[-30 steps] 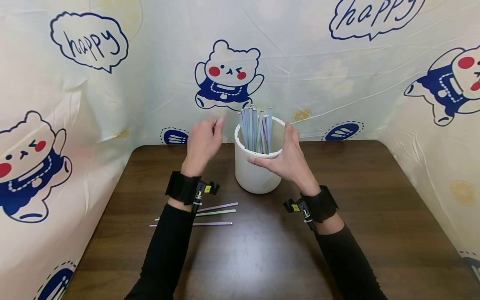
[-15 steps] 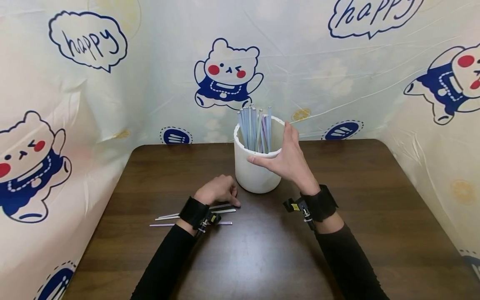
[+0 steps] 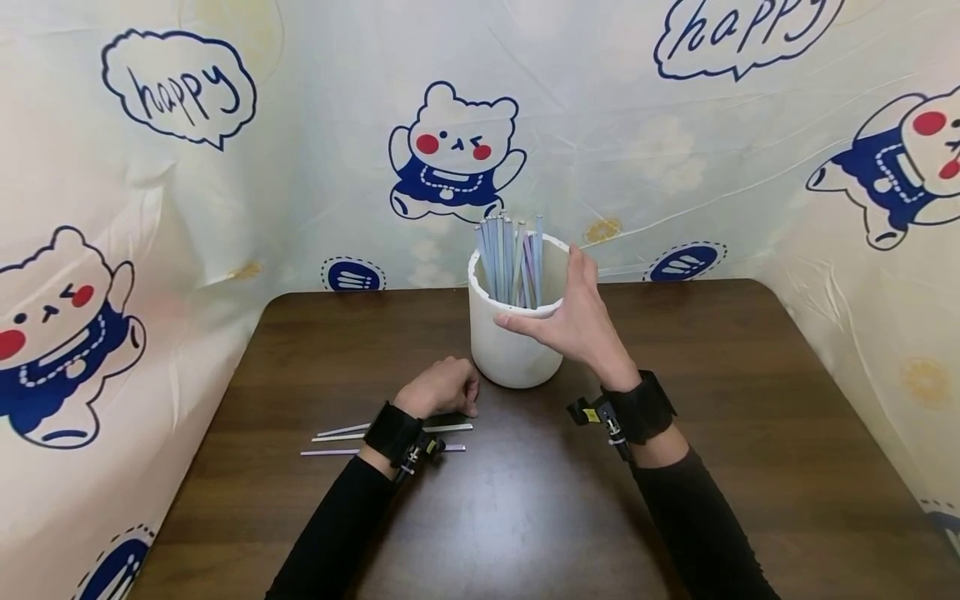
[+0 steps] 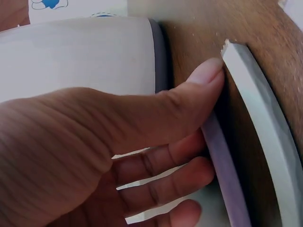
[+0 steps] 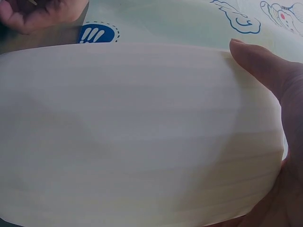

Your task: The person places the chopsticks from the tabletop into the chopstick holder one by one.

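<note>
My left hand (image 3: 442, 387) is low over the table, left of a white cylindrical container (image 3: 513, 354). In the left wrist view its thumb and index finger pinch one end of a thin purple stick (image 4: 225, 165). A pale green stick (image 4: 262, 109) lies beside that one, and a second purple stick (image 3: 326, 452) lies nearer the front, partly hidden by the wrist. My right hand (image 3: 581, 325) grips the container at its rim, thumb on the near side and fingers at the right. Several pastel sticks (image 3: 498, 267) stand in the container, leaning left, their lower ends hidden.
The brown wooden table (image 3: 675, 500) carries the container near its back edge. A pale printed cloth (image 3: 600, 108) with bear drawings surrounds the table at the back and both sides.
My left hand has come down from beside the container's rim to the sticks on the table and now pinches a purple one. The right hand has stayed on the container.
</note>
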Demonstrator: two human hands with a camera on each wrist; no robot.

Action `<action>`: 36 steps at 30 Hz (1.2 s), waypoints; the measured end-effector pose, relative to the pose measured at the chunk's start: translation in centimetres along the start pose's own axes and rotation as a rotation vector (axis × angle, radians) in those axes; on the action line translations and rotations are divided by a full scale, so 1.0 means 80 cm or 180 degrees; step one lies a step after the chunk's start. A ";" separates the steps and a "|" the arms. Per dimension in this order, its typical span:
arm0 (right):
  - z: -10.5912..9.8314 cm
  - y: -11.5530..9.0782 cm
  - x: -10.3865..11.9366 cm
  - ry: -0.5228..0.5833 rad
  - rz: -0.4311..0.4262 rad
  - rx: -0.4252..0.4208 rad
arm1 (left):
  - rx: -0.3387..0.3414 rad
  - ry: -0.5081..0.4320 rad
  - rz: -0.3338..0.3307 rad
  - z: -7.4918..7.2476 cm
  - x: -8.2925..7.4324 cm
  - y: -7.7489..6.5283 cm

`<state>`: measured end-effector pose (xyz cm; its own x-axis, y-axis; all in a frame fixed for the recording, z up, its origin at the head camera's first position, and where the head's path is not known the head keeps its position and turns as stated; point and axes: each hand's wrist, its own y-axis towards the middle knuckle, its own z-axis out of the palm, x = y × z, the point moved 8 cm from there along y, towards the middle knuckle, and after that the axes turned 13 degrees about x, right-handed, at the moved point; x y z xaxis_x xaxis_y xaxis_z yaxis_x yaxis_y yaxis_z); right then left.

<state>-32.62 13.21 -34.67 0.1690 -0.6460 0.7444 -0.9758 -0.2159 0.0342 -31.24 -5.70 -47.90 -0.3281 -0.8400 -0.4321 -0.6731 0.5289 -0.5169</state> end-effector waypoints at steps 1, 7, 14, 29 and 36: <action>0.000 0.000 0.000 0.0003 0.0002 0.0010 | -0.0030 0.0040 -0.0010 -0.001 0.001 -0.001; 0.002 0.000 -0.001 0.0000 -0.0016 0.0023 | -0.0453 0.0148 0.0018 -0.026 0.003 -0.014; 0.001 0.001 0.000 -0.0012 -0.0022 0.0009 | -0.0979 0.0197 0.0230 -0.078 -0.016 -0.058; 0.002 0.001 0.000 0.0005 -0.0005 0.0014 | -0.2501 0.0615 0.1024 -0.184 -0.143 -0.240; 0.001 0.001 -0.001 0.0018 -0.0004 0.0012 | -0.3322 0.1264 0.1558 -0.209 -0.199 -0.310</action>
<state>-32.66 13.17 -34.77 0.1695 -0.6415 0.7481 -0.9751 -0.2196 0.0326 -20.38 -7.48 -15.86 -0.7533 -0.6545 -0.0643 -0.5708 0.6021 0.5583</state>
